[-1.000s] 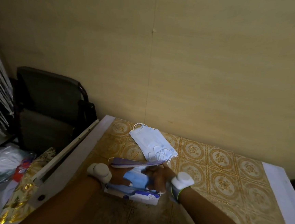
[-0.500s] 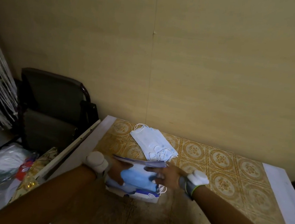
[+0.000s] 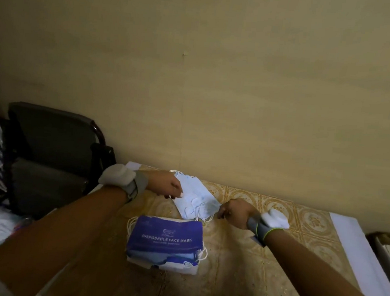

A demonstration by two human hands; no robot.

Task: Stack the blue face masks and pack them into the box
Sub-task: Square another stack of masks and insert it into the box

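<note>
Left hand [image 3: 167,185] and right hand [image 3: 233,211] each pinch opposite end of pale blue face mask stack [image 3: 195,201], frame centre. Blue-white cardboard mask box [image 3: 165,242] below it, lid down, on patterned table [image 3: 277,216].

dark chair [image 3: 47,149] (left), patterned table [image 3: 276,226], beige wall [image 3: 219,79]

A plain beige wall [image 3: 241,93] is being dimly lit; a dark padded chair [image 3: 52,149] is being kept beside the floral-patterned table [image 3: 301,218].
</note>
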